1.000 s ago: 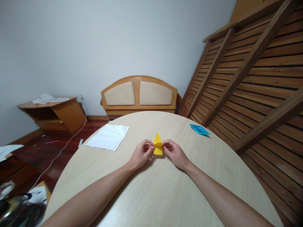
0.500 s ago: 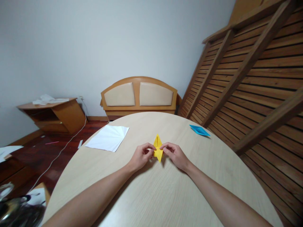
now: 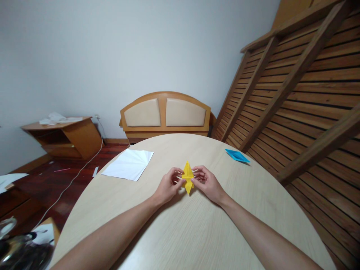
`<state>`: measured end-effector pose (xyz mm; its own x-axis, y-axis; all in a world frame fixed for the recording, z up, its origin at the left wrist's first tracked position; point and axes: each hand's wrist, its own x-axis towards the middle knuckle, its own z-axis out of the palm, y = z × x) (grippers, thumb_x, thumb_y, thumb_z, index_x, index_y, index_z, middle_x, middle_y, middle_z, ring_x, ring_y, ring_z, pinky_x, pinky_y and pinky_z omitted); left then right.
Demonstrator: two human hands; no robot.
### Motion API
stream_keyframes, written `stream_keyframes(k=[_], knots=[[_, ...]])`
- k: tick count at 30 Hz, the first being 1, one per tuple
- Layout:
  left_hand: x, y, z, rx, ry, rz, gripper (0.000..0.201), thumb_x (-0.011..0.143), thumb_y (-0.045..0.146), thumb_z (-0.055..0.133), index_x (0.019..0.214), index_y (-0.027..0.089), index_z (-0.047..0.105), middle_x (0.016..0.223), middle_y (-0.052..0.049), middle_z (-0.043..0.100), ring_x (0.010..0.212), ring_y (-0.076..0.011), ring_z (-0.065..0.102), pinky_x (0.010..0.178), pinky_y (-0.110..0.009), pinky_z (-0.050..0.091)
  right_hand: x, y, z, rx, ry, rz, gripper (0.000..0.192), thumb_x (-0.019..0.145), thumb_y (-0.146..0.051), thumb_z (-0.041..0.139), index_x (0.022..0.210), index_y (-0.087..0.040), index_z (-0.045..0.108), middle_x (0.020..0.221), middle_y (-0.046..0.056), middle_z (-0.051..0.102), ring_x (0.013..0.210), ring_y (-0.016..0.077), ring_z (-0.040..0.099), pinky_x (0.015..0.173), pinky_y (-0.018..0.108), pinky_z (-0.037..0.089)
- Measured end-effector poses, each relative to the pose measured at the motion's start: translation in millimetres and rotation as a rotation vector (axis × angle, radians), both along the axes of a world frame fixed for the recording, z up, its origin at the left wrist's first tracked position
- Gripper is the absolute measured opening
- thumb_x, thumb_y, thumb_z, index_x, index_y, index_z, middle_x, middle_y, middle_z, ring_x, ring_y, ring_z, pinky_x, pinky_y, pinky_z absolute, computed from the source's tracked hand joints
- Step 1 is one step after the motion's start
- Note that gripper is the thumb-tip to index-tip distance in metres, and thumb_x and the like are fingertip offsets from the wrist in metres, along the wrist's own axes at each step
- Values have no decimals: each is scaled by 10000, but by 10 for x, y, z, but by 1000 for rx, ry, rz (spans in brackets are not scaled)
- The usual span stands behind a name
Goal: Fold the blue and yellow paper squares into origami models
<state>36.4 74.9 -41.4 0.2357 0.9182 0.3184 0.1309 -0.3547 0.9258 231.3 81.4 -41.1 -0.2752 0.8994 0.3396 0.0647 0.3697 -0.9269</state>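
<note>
Right now I have the yellow folded paper [image 3: 187, 177] pinched from both sides near the middle of the tabletop [image 3: 180, 232]: my left hand [image 3: 168, 185] grips its left edge with fingers pressed together, my right hand [image 3: 206, 182] does the same on its right edge. White sheets [image 3: 128, 164] lie toward the far left edge, a blue folded paper [image 3: 237, 154] by the far right edge.

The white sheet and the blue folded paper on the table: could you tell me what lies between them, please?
In the head view, the yellow folded paper lies between the white sheet and the blue folded paper, nearer the person and pinched by the left hand and right hand.
</note>
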Motion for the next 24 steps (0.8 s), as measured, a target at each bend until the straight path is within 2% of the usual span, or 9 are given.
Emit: stream_keyframes(k=[4, 7, 11, 15, 17, 20, 24], knots=[[-9, 0, -1, -24, -3, -19, 412, 843, 382, 674, 1171, 184, 522, 936, -60, 678, 748, -138, 626, 614, -225, 472, -5, 1, 8, 41, -36, -18, 284, 826, -341, 697, 1060, -212, 601, 994, 58, 692, 845, 187, 657, 749, 331, 537], [-20, -5, 12, -11, 11, -23, 448, 857, 399, 659, 1226, 188, 516, 940, -61, 684, 783, -152, 641, 622, -228, 479, -5, -4, 15, 49, -50, -20, 307, 824, -329, 697, 1092, -213, 601, 1008, 60, 696, 861, 193, 659, 735, 325, 529], [-25, -15, 36, 24, 37, -41, 363, 875, 387, 640, 1168, 182, 575, 978, -71, 696, 795, -161, 655, 639, -244, 499, -6, -19, 29, 55, -27, -10, 398, 824, -298, 703, 1189, -242, 553, 1024, 54, 700, 935, 207, 663, 732, 314, 524], [-20, -19, 44, 70, 69, -33, 229, 885, 339, 619, 1037, 168, 625, 1002, -74, 700, 791, -159, 656, 644, -246, 503, -9, -25, 31, 78, -40, -17, 293, 833, -296, 694, 1096, -227, 586, 996, 52, 687, 859, 190, 653, 716, 322, 521], [-18, -17, 42, 86, 90, -24, 187, 887, 317, 603, 990, 165, 639, 994, -71, 703, 775, -154, 652, 631, -240, 497, -8, -22, 22, 85, -33, -17, 312, 833, -296, 695, 1109, -233, 566, 1000, 51, 681, 870, 192, 651, 707, 320, 519], [-20, -14, 35, 98, 114, -13, 178, 886, 299, 595, 991, 166, 650, 986, -68, 711, 782, -157, 654, 627, -237, 494, -5, -17, 9, 93, -28, -19, 390, 825, -279, 702, 1170, -257, 522, 1017, 44, 674, 910, 195, 650, 692, 307, 513], [-28, -14, 27, 113, 129, -13, 198, 883, 289, 600, 1030, 170, 659, 1011, -73, 723, 830, -172, 671, 637, -239, 498, -5, -24, 13, 111, -42, -17, 374, 826, -262, 698, 1159, -263, 528, 1019, 43, 679, 929, 200, 648, 697, 307, 511]])
